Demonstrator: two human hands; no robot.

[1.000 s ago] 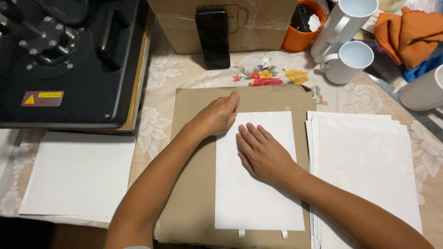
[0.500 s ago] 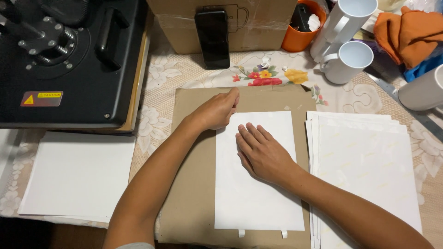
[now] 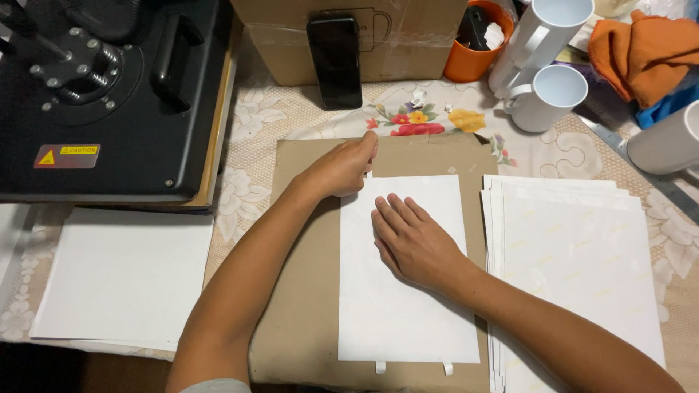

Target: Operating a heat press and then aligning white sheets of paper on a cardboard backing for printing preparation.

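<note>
Two bare hands are working a white rectangular paper sheet [image 3: 404, 291], which is lying on a brown cardboard board [image 3: 306, 306] on the table. The right hand [image 3: 415, 244] is pressing flat on the sheet's upper middle, fingers spread and empty. The left hand [image 3: 342, 169] is pinching the sheet's top left corner, fingers drawn together on it. Doing this well probably means keeping the flat palm steady so the sheet stays square to the board, just beside the stack of white printed sheets [image 3: 575, 269].
</note>
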